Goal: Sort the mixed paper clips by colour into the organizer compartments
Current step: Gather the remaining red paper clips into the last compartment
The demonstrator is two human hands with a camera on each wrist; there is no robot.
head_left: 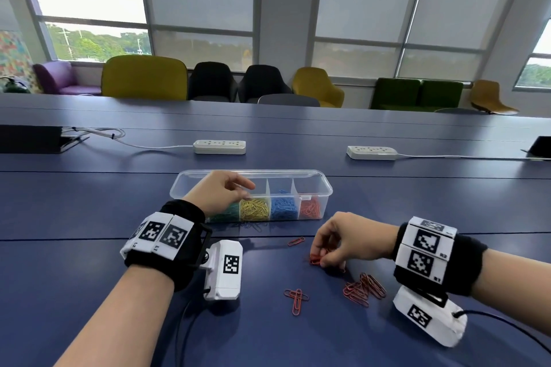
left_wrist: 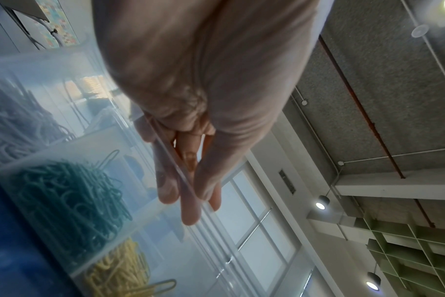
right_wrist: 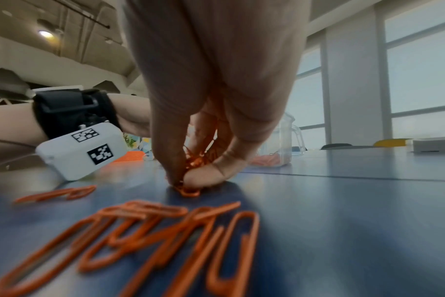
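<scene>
Clear organizer (head_left: pixel 313 180): long axis left-right across table (head_left: pixel 89 247), beyond both hands; green, yellow, blue, red clips in separate compartments. Left hand (head_left: pixel 219 192) at organizer's left part, fingers (left_wrist: pixel 189 209) straight, close together, over rim; holds nothing visible. Loose red clip pile (head_left: pixel 363 289) just behind right hand (head_left: pixel 343 240), toward wrist. Three-clip group (head_left: pixel 296 299) near, single clip (head_left: pixel 296 241) left of fingertips. Right thumb and fingers pinched down on small red clip bunch (right_wrist: pixel 191 191) against table.
</scene>
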